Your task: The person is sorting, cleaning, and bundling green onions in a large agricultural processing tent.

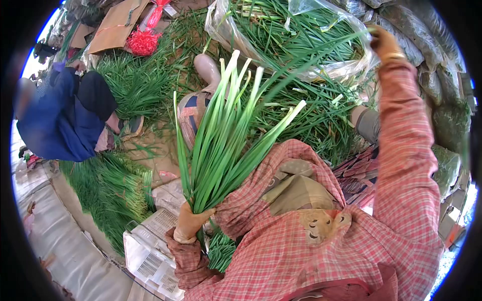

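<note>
My left hand point(191, 220), wearing a tan glove, is closed around the leafy lower end of a bunch of garlic chives point(221, 135). The long green leaves fan upward, with their pale stem ends pointing away from me. At the upper right, my right hand point(385, 42) is closed on the tips of a few long chive leaves point(326, 50), which stretch left and down from it. Its arm reaches over the rim of a clear plastic sheet point(369, 62), where many loose chives point(311, 32) lie.
Loose chives point(316, 123) cover the ground by my legs. A white plastic crate point(150, 251) stands at the lower left, near a neat row of chives point(110, 195). Another person in blue point(60, 118) sits left. Cardboard point(118, 25) and red string point(144, 41) lie behind.
</note>
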Available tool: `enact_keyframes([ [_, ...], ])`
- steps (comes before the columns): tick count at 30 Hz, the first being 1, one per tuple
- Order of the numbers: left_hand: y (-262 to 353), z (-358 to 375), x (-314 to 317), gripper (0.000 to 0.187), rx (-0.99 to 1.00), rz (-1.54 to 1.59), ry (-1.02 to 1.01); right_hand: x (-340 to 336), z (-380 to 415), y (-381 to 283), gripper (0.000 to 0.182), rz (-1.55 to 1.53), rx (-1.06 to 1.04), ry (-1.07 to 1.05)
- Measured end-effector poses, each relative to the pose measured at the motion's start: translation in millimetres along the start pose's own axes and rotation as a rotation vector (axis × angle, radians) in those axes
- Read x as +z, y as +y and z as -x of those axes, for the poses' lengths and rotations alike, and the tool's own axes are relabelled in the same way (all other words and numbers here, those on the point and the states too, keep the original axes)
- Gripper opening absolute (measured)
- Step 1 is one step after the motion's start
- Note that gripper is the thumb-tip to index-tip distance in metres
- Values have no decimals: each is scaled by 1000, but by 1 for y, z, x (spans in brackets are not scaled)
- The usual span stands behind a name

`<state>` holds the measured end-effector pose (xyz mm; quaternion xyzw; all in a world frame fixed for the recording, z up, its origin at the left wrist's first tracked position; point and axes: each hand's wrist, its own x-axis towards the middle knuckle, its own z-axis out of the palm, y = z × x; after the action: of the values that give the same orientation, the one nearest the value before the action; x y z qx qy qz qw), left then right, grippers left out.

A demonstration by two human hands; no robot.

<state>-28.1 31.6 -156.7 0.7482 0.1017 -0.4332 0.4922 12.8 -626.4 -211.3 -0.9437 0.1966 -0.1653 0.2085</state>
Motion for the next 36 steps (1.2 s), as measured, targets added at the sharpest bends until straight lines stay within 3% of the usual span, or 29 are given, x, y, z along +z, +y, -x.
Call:
enact_keyframes([
  [2,-4,1,1,29,19,8,5,-90,13,80,20,590,110,165],
  [3,-7,0,0,29,36,21,-11,-132,17,134,21,742,371,28],
  [4,-10,-1,-2,29,52,31,-28,-172,14,252,30,958,476,2],
  [7,-12,-2,-3,29,62,39,-54,-221,75,307,35,855,645,-252],
  [9,-10,-3,-3,30,63,38,-61,-165,106,262,34,463,520,-89],
  [11,-8,-5,-2,30,81,20,-70,-77,95,114,33,107,334,18],
  [13,-4,-2,-3,30,66,-9,-58,-6,81,-24,29,-261,134,-23],
  [15,2,-1,-2,30,37,-36,-40,43,79,-149,30,-636,-34,-273],
  [16,1,-2,-2,30,24,-26,-33,62,77,-195,33,-260,-310,-348],
  [18,5,0,-2,29,4,-42,-27,91,80,-267,28,-14,-529,-571],
  [20,7,3,-1,28,-10,-52,-33,116,93,-291,26,-65,-873,-344],
  [24,2,3,-2,27,61,-67,-19,101,84,-273,16,-38,-1065,-329],
  [27,10,-2,1,25,94,-295,-12,69,79,-213,9,62,-999,-334],
  [28,13,-3,2,26,136,-341,-8,44,77,-201,9,254,-822,-435],
  [29,16,-3,2,27,180,-388,-1,37,68,-155,11,262,-812,-349],
  [30,22,-2,3,27,223,-438,7,5,77,-140,12,437,-546,-227],
  [31,29,1,4,28,267,-491,17,8,63,-58,12,190,-278,-245],
  [32,41,7,7,36,253,-617,38,-12,58,-26,14,587,47,-408],
  [33,49,10,9,34,324,-713,72,-31,68,7,25,635,242,-442],
  [34,58,13,9,31,399,-810,107,-50,87,-7,35,699,213,-410],
  [35,67,14,9,29,473,-905,143,-51,104,-22,39,571,172,-347],
  [36,76,13,4,33,451,-1253,200,-42,122,-41,44,443,133,-283],
])
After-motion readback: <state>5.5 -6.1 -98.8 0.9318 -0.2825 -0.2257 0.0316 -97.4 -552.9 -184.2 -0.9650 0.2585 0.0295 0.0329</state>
